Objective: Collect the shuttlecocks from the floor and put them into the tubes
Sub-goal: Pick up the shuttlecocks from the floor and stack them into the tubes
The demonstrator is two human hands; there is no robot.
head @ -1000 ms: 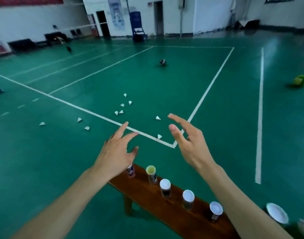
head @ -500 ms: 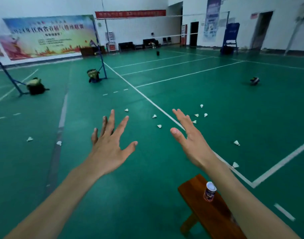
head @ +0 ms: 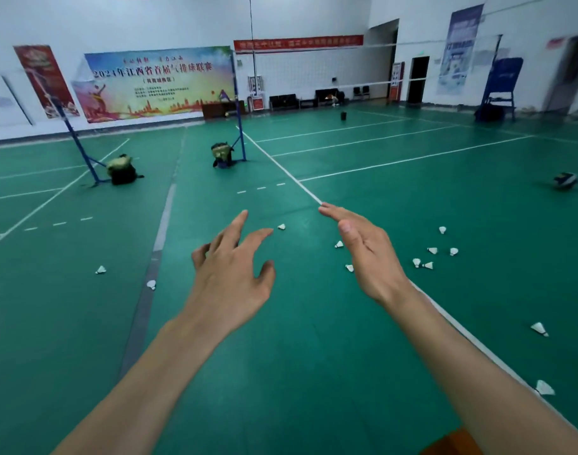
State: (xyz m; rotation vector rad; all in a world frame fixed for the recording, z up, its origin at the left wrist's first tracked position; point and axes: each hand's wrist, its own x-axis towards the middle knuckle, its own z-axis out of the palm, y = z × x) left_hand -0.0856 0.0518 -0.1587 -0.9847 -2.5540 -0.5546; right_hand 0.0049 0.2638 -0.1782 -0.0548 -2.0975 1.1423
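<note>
Several white shuttlecocks lie scattered on the green court floor. One shuttlecock (head: 281, 226) sits just beyond my fingertips, another (head: 339, 245) beside my right hand, a cluster (head: 427, 265) further right, and two (head: 100, 270) (head: 151, 284) off to the left. My left hand (head: 230, 277) and my right hand (head: 368, 257) are both stretched out in front of me, fingers spread and relaxed, holding nothing. No tubes are visible; only a corner of the wooden bench (head: 453, 442) shows at the bottom right.
Two bags (head: 122, 169) (head: 222, 155) rest by the blue net posts ahead on the left. A ball (head: 566, 180) lies at the far right. A blue umpire chair (head: 499, 93) stands by the right wall. White court lines cross the floor.
The view has swung left away from the bench; the tubes have dropped out of sight. Both hands stay stretched out, with nothing in them.
</note>
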